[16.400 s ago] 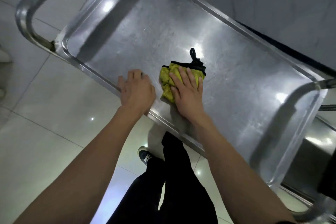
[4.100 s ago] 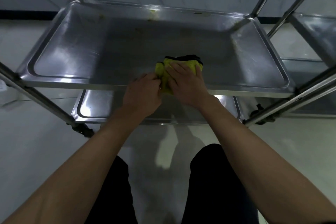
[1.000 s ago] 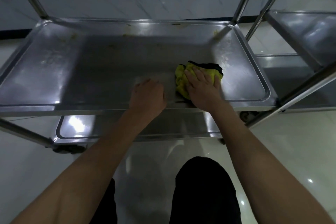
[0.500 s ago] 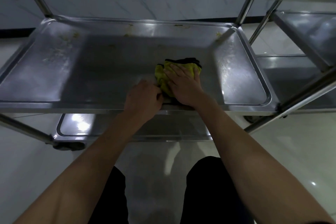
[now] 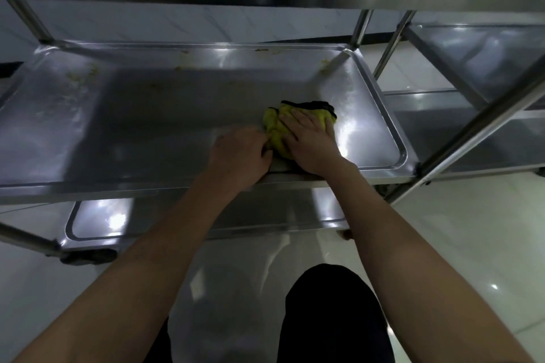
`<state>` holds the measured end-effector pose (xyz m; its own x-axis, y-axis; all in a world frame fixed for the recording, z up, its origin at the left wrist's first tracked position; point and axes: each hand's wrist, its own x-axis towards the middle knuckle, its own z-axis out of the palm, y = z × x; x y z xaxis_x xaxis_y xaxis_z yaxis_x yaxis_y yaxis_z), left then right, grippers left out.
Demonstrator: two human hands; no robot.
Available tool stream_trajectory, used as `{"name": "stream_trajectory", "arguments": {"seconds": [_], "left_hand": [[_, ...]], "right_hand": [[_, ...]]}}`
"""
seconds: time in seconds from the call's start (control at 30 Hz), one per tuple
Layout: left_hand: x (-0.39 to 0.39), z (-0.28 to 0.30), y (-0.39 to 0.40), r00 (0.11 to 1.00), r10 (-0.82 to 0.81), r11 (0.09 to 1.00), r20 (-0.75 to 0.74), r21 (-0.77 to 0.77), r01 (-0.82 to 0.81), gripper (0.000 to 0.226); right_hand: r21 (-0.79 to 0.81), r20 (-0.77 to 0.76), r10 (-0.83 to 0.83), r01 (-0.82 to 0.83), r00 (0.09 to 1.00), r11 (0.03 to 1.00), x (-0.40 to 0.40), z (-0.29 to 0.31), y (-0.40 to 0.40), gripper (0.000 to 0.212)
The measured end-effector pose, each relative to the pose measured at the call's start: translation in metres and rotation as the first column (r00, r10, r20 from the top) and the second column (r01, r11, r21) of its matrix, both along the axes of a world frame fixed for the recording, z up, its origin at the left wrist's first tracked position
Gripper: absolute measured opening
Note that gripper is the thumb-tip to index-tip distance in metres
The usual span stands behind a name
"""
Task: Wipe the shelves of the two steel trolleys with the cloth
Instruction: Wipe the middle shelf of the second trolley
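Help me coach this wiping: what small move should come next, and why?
Probably sweep the cloth under the right hand toward the shelf's far left corner: yellowish specks show there, and more along the back rim.

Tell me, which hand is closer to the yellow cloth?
Right. The right hand lies flat on top of the yellow cloth, pressing it onto the middle shelf; the left hand rests beside the cloth's left edge.

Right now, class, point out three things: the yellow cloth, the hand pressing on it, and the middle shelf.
yellow cloth (image 5: 274,130): head view, bunched left part.
right hand (image 5: 309,141): head view, back of the hand.
middle shelf (image 5: 383,103): head view, raised right rim.
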<state>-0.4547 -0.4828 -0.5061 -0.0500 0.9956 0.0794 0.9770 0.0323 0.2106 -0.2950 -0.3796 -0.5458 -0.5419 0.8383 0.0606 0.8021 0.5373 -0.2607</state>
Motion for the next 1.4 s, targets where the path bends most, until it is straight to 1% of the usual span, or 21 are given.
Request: {"name": "stream_trajectory", "arguments": {"seconds": [0.07,0.13,0.3,0.4,0.47,0.5,0.57,0.63,0.73,0.8,0.87,0.9,0.97,1.1,1.17,1.27,1.4], "left_hand": [[0.009,-0.004,0.006,0.999,0.037,0.999,-0.018,-0.032,-0.037,0.031],[0.015,-0.008,0.010,0.998,0.065,0.997,-0.006,-0.042,-0.065,0.032],[0.014,-0.017,0.012,1.000,-0.003,0.999,-0.028,-0.035,0.002,0.033],[0.011,-0.017,0.013,0.999,-0.028,0.999,-0.025,-0.034,0.027,0.036],[0.006,-0.013,0.014,0.999,-0.043,0.998,0.003,-0.047,0.043,0.040],[0.001,-0.011,0.014,0.999,-0.028,0.999,0.020,-0.045,0.029,0.040],[-0.018,-0.008,0.012,1.000,0.031,0.999,-0.007,-0.022,-0.031,0.039],[-0.036,-0.007,0.006,0.996,0.060,0.995,-0.059,-0.071,-0.064,0.044],[-0.049,-0.010,-0.003,0.996,-0.012,0.988,-0.088,-0.153,-0.001,0.051],[-0.054,-0.007,-0.005,0.998,-0.036,0.989,-0.049,-0.146,0.029,0.049],[-0.064,-0.003,-0.009,1.000,0.014,0.994,-0.008,-0.108,-0.015,0.045],[-0.070,-0.004,-0.012,0.998,0.054,0.994,-0.012,-0.095,-0.055,0.045],[-0.080,-0.010,-0.020,0.995,0.100,0.990,-0.028,-0.094,-0.102,0.048],[-0.088,-0.021,-0.026,0.994,0.112,0.992,-0.020,-0.063,-0.113,0.048],[-0.091,-0.021,-0.027,0.993,0.121,0.992,-0.010,-0.042,-0.121,0.046],[-0.092,-0.021,-0.029,0.990,0.137,0.989,-0.032,-0.048,-0.138,0.048],[-0.076,-0.009,-0.016,0.975,0.218,0.971,-0.044,-0.095,-0.221,0.067]], "right_hand": [[-0.021,0.001,-0.051,0.051,0.999,0.998,0.026,0.002,0.011,0.052],[-0.012,0.035,-0.096,0.097,0.995,0.995,0.054,0.003,0.024,0.051],[-0.034,0.034,-0.352,0.353,0.936,0.935,0.122,0.007,0.049,0.049],[-0.028,0.061,-0.384,0.386,0.921,0.922,0.132,0.008,0.053,0.051],[-0.032,0.079,-0.386,0.389,0.919,0.921,0.130,0.007,0.055,0.052],[-0.033,0.089,-0.385,0.389,0.919,0.921,0.130,0.007,0.056,0.053],[-0.034,0.108,-0.381,0.387,0.918,0.922,0.127,0.007,0.057,0.054],[-0.056,0.123,-0.361,0.369,0.924,0.928,0.113,0.008,0.057,0.055],[-0.049,0.141,-0.244,0.253,0.960,0.966,0.063,0.007,0.056,0.054],[-0.042,0.141,-0.124,0.131,0.982,0.990,0.018,0.005,0.054,0.054],[-0.124,0.124,-0.071,0.086,0.990,0.989,-0.028,0.005,0.053,0.056],[-0.154,0.130,-0.043,0.063,0.991,0.986,-0.048,0.005,0.053,0.056],[-0.152,0.165,0.040,-0.014,0.985,0.988,-0.085,0.002,0.050,0.056],[-0.129,0.144,0.159,-0.141,0.977,0.982,-0.142,0.000,0.036,0.055],[-0.121,0.136,0.196,-0.180,0.971,0.976,-0.155,0.000,0.033,0.054],[-0.147,0.081,0.187,-0.173,0.979,0.974,-0.151,0.001,0.034,0.053],[-0.141,0.084,0.143,-0.131,0.986,0.981,-0.125,0.003,0.037,0.053]]}}
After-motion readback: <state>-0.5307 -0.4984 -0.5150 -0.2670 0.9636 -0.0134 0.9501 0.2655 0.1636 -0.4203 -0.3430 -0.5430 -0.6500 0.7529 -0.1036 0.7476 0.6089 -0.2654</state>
